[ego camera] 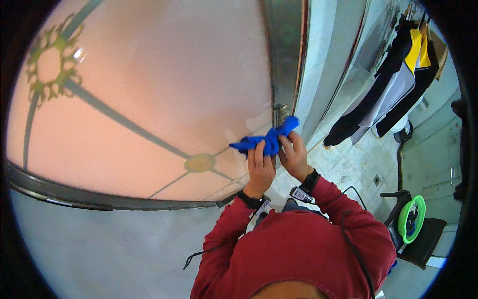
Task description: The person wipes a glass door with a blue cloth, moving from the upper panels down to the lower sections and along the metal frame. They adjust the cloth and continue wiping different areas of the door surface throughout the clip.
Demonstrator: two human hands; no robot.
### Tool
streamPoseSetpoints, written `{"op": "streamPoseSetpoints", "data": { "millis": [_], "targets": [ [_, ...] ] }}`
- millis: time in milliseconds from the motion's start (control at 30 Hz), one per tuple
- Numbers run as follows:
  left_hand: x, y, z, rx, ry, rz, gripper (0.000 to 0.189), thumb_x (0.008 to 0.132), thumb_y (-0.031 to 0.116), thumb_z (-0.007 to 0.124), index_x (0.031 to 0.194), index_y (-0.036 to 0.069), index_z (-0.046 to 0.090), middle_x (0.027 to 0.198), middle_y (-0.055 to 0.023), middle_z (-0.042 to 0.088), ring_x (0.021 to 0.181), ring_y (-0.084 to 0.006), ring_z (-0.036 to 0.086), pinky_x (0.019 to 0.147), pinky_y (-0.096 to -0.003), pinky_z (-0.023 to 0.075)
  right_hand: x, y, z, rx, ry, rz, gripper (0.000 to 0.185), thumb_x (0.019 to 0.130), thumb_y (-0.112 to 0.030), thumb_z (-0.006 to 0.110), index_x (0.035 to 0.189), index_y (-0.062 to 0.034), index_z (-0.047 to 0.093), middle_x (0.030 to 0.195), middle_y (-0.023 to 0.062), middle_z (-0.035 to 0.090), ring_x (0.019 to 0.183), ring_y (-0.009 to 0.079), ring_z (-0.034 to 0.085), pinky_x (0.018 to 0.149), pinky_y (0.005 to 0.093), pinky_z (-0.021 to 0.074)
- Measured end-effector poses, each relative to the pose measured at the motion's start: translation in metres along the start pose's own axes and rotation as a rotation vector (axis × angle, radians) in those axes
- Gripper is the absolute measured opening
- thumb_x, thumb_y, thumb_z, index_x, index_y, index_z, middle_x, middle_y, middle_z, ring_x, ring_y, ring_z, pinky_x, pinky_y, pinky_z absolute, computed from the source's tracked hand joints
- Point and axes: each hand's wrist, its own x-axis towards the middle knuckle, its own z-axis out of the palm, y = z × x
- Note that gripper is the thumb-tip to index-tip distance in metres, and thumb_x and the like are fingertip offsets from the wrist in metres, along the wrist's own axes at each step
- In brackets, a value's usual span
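A bright blue cloth [266, 142], twisted and bunched, is held up in front of me. My left hand [260, 168] grips its lower left part, with the fingers over the fabric. Close beside it, my right hand [295, 157] pinches the right side of the same cloth, and one end sticks out above the fingers. Just behind the cloth, a metal door handle or lock [281, 114] shows in part on the frame of a door with a frosted glass panel [179, 74]. Whether the cloth touches the handle I cannot tell.
Black, grey and yellow garments [392, 78] hang at the upper right. A light green basin [421, 218] with dark items in it rests on a dark chair [424, 241]. A floor drain [377, 180] is set in the tiles. Cables hang from my sleeves.
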Motion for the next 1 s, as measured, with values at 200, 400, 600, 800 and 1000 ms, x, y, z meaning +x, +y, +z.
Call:
{"op": "streamPoseSetpoints", "data": {
  "millis": [200, 400, 600, 800, 1000],
  "targets": [
    [0.027, 0.001, 0.067, 0.250, -0.073, 0.038, 0.032, 0.090, 0.012, 0.059, 0.118, -0.003, 0.057, 0.131, -0.0263, 0.051, 0.113, -0.0454, 0.054, 0.098, -0.0520, 0.0481, 0.023, 0.041, -0.008, -0.055, -0.170, 0.026, 0.042, 0.085, -0.011, 0.064, 0.125, -0.0001, 0.059, 0.125, 0.0186, 0.054, 0.102, 0.0362, 0.060, 0.090, 0.0457, 0.0506],
    [0.057, -0.016, 0.057, 0.014, -0.544, -0.433, 0.045, 0.081, 0.011, 0.072, 0.122, 0.008, 0.056, 0.120, -0.0201, 0.059, 0.099, -0.0433, 0.064, 0.075, -0.0507, 0.0528, 0.042, 0.058, -0.008, -0.082, -0.492, -0.001, 0.032, 0.085, -0.009, 0.061, 0.117, -0.0066, 0.061, 0.111, 0.0120, 0.053, 0.095, 0.0318, 0.059, 0.083, 0.0441, 0.0487],
    [0.042, -0.008, 0.069, 0.120, -0.292, -0.367, 0.045, 0.081, 0.005, 0.072, 0.123, 0.004, 0.055, 0.127, -0.0258, 0.055, 0.110, -0.0462, 0.058, 0.087, -0.0516, 0.0507, 0.030, 0.067, 0.005, 0.186, -0.291, 0.079, 0.029, 0.086, -0.009, 0.062, 0.114, -0.0040, 0.063, 0.113, 0.0155, 0.056, 0.094, 0.0349, 0.061, 0.079, 0.0470, 0.0496],
    [0.004, -0.004, 0.098, 0.376, 0.163, -0.037, 0.046, 0.078, 0.001, 0.069, 0.122, 0.001, 0.053, 0.130, -0.0259, 0.051, 0.116, -0.0437, 0.051, 0.094, -0.0565, 0.0421, 0.013, 0.070, 0.003, 0.326, -0.135, 0.006, 0.020, 0.089, -0.009, 0.063, 0.107, -0.0008, 0.068, 0.115, 0.0170, 0.061, 0.089, 0.0357, 0.063, 0.077, 0.0443, 0.0512],
    [0.037, 0.001, 0.059, 0.229, -0.386, -0.339, 0.051, 0.078, 0.007, 0.075, 0.124, 0.000, 0.053, 0.129, -0.0248, 0.056, 0.101, -0.0456, 0.060, 0.087, -0.0549, 0.0496, 0.030, 0.084, -0.008, 0.425, -0.373, 0.120, 0.026, 0.084, -0.004, 0.067, 0.110, -0.0038, 0.070, 0.111, 0.0164, 0.060, 0.097, 0.0347, 0.065, 0.079, 0.0407, 0.0555]
  ]
}}
